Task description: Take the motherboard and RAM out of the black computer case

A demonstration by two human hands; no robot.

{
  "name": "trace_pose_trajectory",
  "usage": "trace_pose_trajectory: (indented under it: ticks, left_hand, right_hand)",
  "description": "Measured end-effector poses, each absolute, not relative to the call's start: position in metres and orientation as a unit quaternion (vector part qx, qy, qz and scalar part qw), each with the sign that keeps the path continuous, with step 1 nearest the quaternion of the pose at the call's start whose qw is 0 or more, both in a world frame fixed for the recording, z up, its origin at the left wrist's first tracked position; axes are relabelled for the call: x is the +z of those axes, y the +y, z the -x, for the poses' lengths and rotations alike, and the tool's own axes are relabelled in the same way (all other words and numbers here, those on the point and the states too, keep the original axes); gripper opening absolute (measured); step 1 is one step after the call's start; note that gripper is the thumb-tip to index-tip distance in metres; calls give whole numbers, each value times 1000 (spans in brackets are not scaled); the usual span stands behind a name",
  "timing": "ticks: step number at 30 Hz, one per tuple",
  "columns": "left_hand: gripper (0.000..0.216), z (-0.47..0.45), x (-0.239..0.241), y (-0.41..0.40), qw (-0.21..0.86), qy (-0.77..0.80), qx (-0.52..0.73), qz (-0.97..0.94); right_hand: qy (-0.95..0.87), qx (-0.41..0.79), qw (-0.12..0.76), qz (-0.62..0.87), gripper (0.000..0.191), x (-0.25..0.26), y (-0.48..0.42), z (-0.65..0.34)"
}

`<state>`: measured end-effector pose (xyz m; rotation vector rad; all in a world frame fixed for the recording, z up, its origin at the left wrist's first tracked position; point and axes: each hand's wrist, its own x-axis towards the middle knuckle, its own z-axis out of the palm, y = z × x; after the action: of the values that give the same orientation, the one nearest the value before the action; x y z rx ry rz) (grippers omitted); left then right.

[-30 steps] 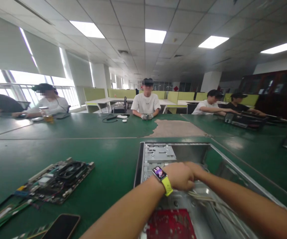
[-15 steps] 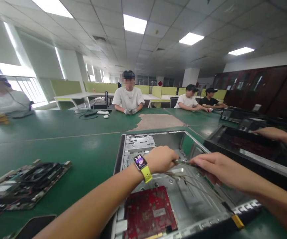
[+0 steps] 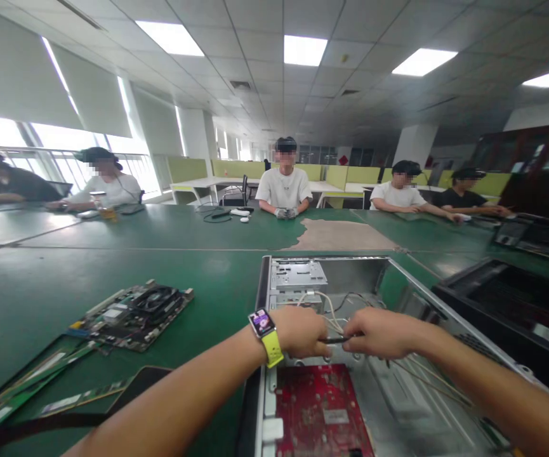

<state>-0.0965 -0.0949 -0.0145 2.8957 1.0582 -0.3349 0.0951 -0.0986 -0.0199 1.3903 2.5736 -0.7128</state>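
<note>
An open metal computer case [image 3: 398, 279] lies on the green table in front of me. Both my hands are inside it. My left hand [image 3: 303, 331], with a yellow-strapped watch [image 3: 265, 331] on the wrist, and my right hand [image 3: 381, 331] pinch a bundle of thin cables [image 3: 334, 317] between them, almost touching. The cables run back toward a metal bracket [image 3: 297, 276] at the far end of the case. A red circuit board [image 3: 322, 409] lies on the case floor just below my hands.
A motherboard with a fan [image 3: 134, 311] and green boards [image 3: 36, 381] lie at my left, beside a dark phone [image 3: 136, 384]. Another black case [image 3: 507, 304] stands at right. Several people sit across the table; a worn brown patch [image 3: 341, 236] marks its top.
My hands, drawn apart along the cables half a second ago, have come together at the middle of the case. The view has swung back to the left.
</note>
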Motion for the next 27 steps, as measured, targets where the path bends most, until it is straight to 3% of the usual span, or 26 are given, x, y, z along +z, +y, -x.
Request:
trace_pose_trajectory:
  ticks: [3, 9, 12, 17, 23, 27]
  left_hand:
    - [31, 95, -22, -94, 8, 378, -139, -915]
    - [40, 86, -8, -85, -24, 425, 20, -905]
    - [35, 80, 3, -84, -36, 450, 88, -888]
    - [39, 87, 20, -97, 30, 385, 30, -922]
    - [41, 89, 22, -115, -77, 424, -30, -902]
    - [33, 83, 18, -117, -97, 461, -27, -882]
  right_hand:
    - [829, -304, 10, -470, 31, -34, -89, -97]
    - [563, -537, -354, -519, 31, -20, -93, -89]
    - [528, -574, -410, -472, 32, -9, -97, -75]
    - [680, -427, -339, -490, 31, -10, -104, -73]
    - [893, -176, -5, -414, 20, -9, -114, -89]
    - [902, -110, 75, -410, 16, -11, -113, -85]
